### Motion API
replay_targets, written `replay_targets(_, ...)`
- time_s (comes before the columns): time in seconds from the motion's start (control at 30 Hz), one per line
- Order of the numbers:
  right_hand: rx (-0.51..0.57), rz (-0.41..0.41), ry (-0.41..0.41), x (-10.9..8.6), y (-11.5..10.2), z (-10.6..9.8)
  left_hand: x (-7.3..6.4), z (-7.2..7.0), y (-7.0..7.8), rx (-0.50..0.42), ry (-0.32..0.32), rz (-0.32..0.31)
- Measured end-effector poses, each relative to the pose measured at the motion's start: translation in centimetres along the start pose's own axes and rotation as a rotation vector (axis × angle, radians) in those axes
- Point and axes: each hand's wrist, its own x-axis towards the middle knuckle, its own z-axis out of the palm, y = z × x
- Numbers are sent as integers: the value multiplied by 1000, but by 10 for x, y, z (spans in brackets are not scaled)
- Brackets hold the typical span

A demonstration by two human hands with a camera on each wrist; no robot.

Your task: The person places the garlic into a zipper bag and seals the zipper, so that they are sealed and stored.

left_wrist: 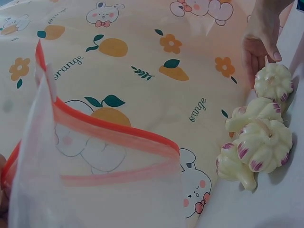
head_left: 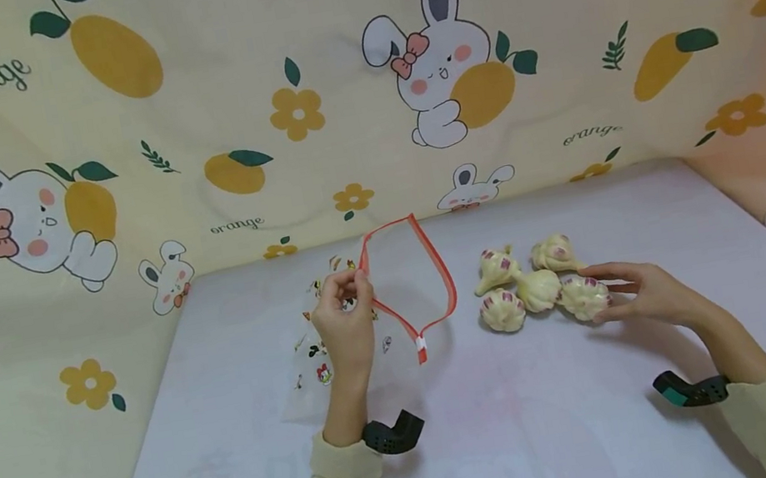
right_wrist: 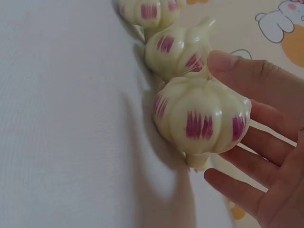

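Observation:
My left hand (head_left: 347,334) pinches the rim of a clear plastic zip bag (head_left: 448,283) between thumb and fingers. The bag has a red-orange edge, a white slider and small cartoon prints; its mouth gapes wide. To the right lie several cream garlic bulbs (head_left: 539,291) with purple streaks, bunched together. My right hand (head_left: 647,296) is at the rightmost garlic bulb (right_wrist: 202,118), its thumb and fingers spread around it. In the right wrist view the thumb (right_wrist: 228,61) lies by the bulb's top, while the other fingers extend behind and below it, loosely bent.
A white cloth (head_left: 508,438) covers the table. Behind it and at the sides hangs a cream sheet (head_left: 344,8) printed with rabbits, oranges and flowers. A dark camera band (head_left: 393,433) sits on the left wrist, another band (head_left: 693,390) on the right.

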Motion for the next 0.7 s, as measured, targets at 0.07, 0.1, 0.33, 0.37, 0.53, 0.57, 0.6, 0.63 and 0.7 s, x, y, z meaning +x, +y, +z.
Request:
replay_targets(0.07, 6, -8, 1, -1, 1, 0, 0, 0, 0, 1, 0, 4)
replay_targets(0.1, 8, -11, 5, -1, 2, 1, 0, 0, 0, 0, 1, 7)
replay_targets(0.33, 65, -46, 18, 0, 7, 2, 0, 0, -1, -2, 2, 8)
replay_targets(0.37, 78, -58, 22, 0, 7, 3, 0, 1, -1, 1, 1, 6)
replay_targets(0.53, 100, -93, 30, 0, 8, 4, 0, 0, 0, 15, -2, -8)
replay_targets(0.57, 99, -90, 33, 1, 8, 4, 0, 0, 1, 18, -2, -12)
replay_targets(0.6, 100, -86, 35, 1, 7, 4, 0, 0, 1, 19, -3, -14)
replay_targets(0.63, 92, -80, 37, 1, 7, 4, 0, 0, 1, 18, -3, -13)
replay_targets(0.7, 81, -67, 43, 1, 6, 3, 1, 0, 2, 9, -1, -4)
